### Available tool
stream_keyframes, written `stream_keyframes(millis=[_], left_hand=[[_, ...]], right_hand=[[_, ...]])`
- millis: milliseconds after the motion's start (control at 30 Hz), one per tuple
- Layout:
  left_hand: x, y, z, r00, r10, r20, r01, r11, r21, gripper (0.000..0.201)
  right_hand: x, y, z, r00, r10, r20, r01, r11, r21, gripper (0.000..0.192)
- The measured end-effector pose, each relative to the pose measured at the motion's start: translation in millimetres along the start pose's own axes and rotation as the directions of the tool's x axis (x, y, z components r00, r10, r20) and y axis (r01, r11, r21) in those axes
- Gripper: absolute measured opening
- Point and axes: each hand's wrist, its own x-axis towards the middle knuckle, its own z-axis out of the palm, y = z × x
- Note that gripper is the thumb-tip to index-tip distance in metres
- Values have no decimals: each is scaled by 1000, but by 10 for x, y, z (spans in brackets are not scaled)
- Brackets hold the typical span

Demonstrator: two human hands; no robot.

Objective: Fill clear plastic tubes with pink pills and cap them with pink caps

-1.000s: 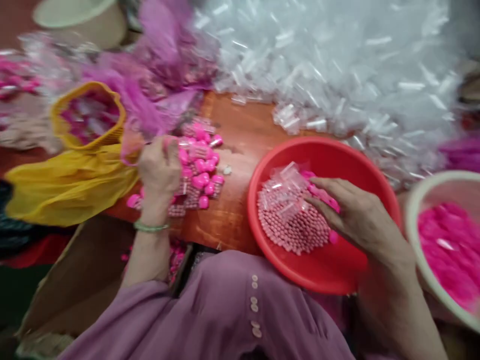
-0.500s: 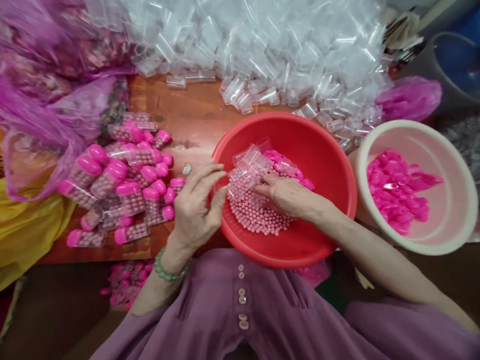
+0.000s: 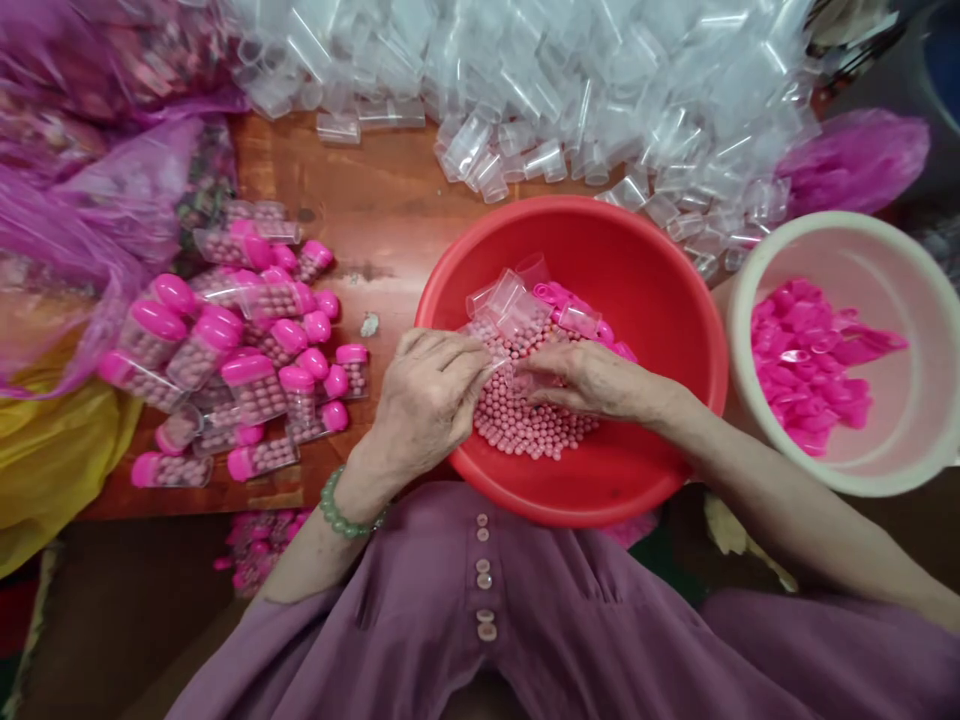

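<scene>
My left hand [image 3: 427, 400] and right hand [image 3: 592, 382] meet over the red basin [image 3: 660, 300], fingers pinched together on a small clear tube [image 3: 504, 372] above its pink beads [image 3: 525, 425]. The cream bowl [image 3: 757, 290] holds pink caps [image 3: 817, 360]. Filled capped tubes [image 3: 247, 370] lie on the wooden table [image 3: 375, 220], with empty clear tubes [image 3: 570, 90] heaped behind.

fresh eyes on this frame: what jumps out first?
The red basin at centre, holding small pink beads and a few clear tubes, with the left hand and right hand meeting over the beads. Behind it, a big heap of empty clear tubes runs along the far side of the table. To the left lie filled tubes with pink caps; to the right, a cream bowl of loose pink caps.
</scene>
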Motion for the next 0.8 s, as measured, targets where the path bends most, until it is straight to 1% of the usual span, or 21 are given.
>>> stream_keyframes(millis=[33,100,167,233,300,333,367,400,433,500,533,567,600,633,700,733,800], left_hand=[[22,1,-18,999,19,42,-19,1000,0,16],[73,12,-45,990,40,134,-40,999,1,16],[138,46,-59,965,21,262,-30,999,32,17],[216,106,-56,907,-5,420,-34,996,83,17],[298,181,-36,828,-8,561,-50,995,88,17],[334,217,-19,791,-6,611,-44,997,67,18],[363,249,0,765,-7,644,-23,999,38,20],[381,275,21,753,-15,657,12,1000,9,24],[388,295,41,756,-24,654,50,999,-21,28],[369,318,73,789,-23,614,95,992,-85,29],[348,325,81,805,-2,593,90,989,-120,26],[323,334,82,815,34,579,69,986,-155,22],[299,345,77,817,78,571,38,981,-189,19],[278,361,66,816,130,564,0,974,-225,18],[258,404,35,811,225,540,-71,954,-291,17],[258,426,20,811,261,523,-99,943,-317,16],[271,457,-2,813,302,498,-134,929,-344,17]], right_hand=[[-29,-1,-27,999,-10,-43,12,999,47,23],[-90,6,-64,994,-27,-109,36,996,85,26],[-151,18,-84,989,-34,-142,47,995,90,24],[-209,18,-97,988,-17,-153,34,993,109,23],[-263,-11,-98,986,21,-164,1,992,129,20],[-291,-39,-92,985,37,-171,-17,992,122,18],[-318,-77,-80,981,44,-188,-25,995,100,15],[-347,-121,-64,976,43,-213,-29,997,67,13],[-377,-171,-45,970,35,-240,-28,999,34,10],[-442,-273,-9,959,46,-279,-38,999,33,6],[-476,-317,1,958,76,-275,-52,994,93,8],[-512,-353,5,963,116,-245,-70,980,188,11],[-549,-378,3,970,153,-187,-91,949,303,15],[-587,-392,-4,977,177,-116,-113,900,422,19],[-663,-390,-20,986,167,21,-142,763,631,25],[-698,-378,-25,987,148,63,-149,689,710,28],[-755,-345,-27,988,124,96,-150,565,812,33]])
